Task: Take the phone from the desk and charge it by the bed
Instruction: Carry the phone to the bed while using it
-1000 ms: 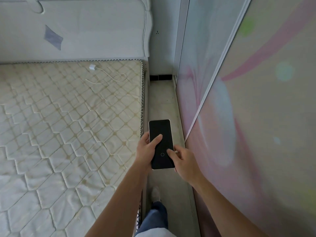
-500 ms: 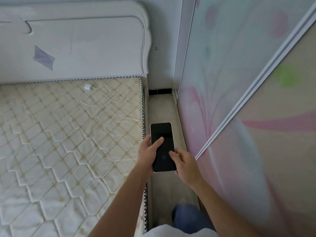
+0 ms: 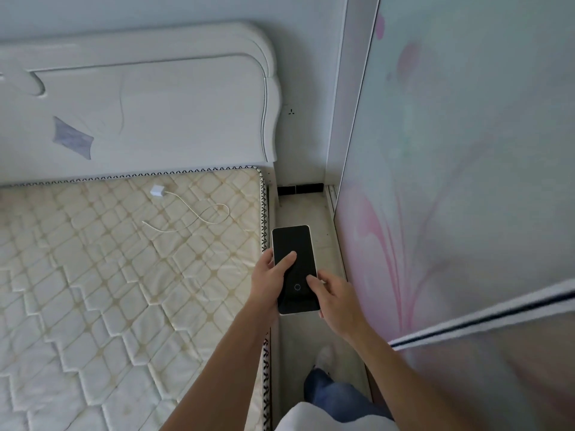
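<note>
Beside mattress [image 3: 124, 275], both hands' grip clasps phone [image 3: 294, 244].

The bed [image 3: 93, 290] bore a bare quilted mattress; a white charger [image 3: 158, 191] with its looped cable [image 3: 199, 216] lay near the headboard [image 3: 149, 98], toward one o'clock.

home bedroom: bare mattress [image 3: 124, 275], headboard [image 3: 149, 113]

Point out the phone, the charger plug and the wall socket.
phone [image 3: 294, 262], head view, on the dark screen above the thumb.
charger plug [image 3: 157, 191], head view, on the white block lying on the mattress.
wall socket [image 3: 291, 112], head view, on its dark holes beside the headboard.
</note>
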`<act>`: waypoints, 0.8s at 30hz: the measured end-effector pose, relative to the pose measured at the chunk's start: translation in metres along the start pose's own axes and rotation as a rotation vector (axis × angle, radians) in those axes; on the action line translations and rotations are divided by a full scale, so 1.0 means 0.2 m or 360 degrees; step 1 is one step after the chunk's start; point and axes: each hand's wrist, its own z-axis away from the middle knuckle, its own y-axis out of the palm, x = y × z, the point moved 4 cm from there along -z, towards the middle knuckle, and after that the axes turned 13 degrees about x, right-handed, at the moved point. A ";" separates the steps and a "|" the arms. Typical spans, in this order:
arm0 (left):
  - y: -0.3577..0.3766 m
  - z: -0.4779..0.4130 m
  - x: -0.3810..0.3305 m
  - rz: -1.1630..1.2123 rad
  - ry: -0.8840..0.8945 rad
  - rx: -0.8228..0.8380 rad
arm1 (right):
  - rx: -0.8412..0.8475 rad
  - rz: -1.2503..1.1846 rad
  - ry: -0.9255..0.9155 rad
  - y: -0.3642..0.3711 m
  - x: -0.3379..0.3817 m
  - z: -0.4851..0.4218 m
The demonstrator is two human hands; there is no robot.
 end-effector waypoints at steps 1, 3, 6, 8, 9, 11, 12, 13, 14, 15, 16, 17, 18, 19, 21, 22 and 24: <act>0.02 -0.08 -0.05 0.0002 -0.0001 -0.0004 | -0.0002 0.0011 -0.0003 -0.04 0.03 -0.08; 0.05 -0.22 -0.15 0.0013 0.0003 -0.0019 | -0.0010 0.0023 -0.0002 -0.13 0.08 -0.24; 0.08 -0.41 -0.27 0.0057 0.0011 -0.0052 | -0.0010 0.0066 0.0005 -0.23 0.14 -0.46; 0.09 -0.50 -0.33 0.0066 0.0022 -0.0055 | -0.0033 0.0102 0.0005 -0.28 0.18 -0.57; 0.10 -0.55 -0.36 0.0066 0.0029 -0.0054 | -0.0041 0.0113 0.0003 -0.30 0.20 -0.61; 0.11 -0.63 -0.41 0.0066 0.0043 -0.0044 | -0.0014 0.0120 -0.0021 -0.34 0.21 -0.70; 0.11 -0.67 -0.43 0.0068 0.0040 -0.0035 | 0.0005 0.0109 -0.0027 -0.36 0.21 -0.74; 0.12 -0.71 -0.45 0.0068 0.0033 -0.0026 | 0.0016 0.0100 -0.0026 -0.38 0.22 -0.77; 0.13 -0.75 -0.46 0.0069 0.0028 -0.0020 | 0.0018 0.0103 -0.0018 -0.40 0.21 -0.81; 0.13 -0.79 -0.47 0.0067 0.0024 -0.0021 | 0.0016 0.0112 -0.0009 -0.42 0.21 -0.86; 0.14 -0.84 -0.49 0.0061 0.0018 -0.0020 | 0.0008 0.0120 -0.0003 -0.44 0.21 -0.90; 0.14 -0.89 -0.50 0.0053 0.0013 -0.0018 | -0.0003 0.0133 0.0003 -0.46 0.21 -0.95; 0.14 -0.94 -0.51 0.0043 0.0008 -0.0019 | -0.0013 0.0147 0.0002 -0.47 0.22 -1.00; 0.14 -1.00 -0.53 0.0036 0.0003 -0.0022 | -0.0017 0.0155 0.0002 -0.49 0.23 -1.05; 0.12 -1.13 -0.58 0.0037 -0.0002 -0.0021 | -0.0002 0.0144 0.0007 -0.52 0.24 -1.18; 0.11 -1.20 -0.61 0.0039 0.0004 -0.0015 | 0.0008 0.0138 0.0013 -0.54 0.25 -1.25; 0.09 -1.35 -0.69 0.0036 0.0025 -0.0014 | 0.0025 0.0138 0.0010 -0.57 0.28 -1.42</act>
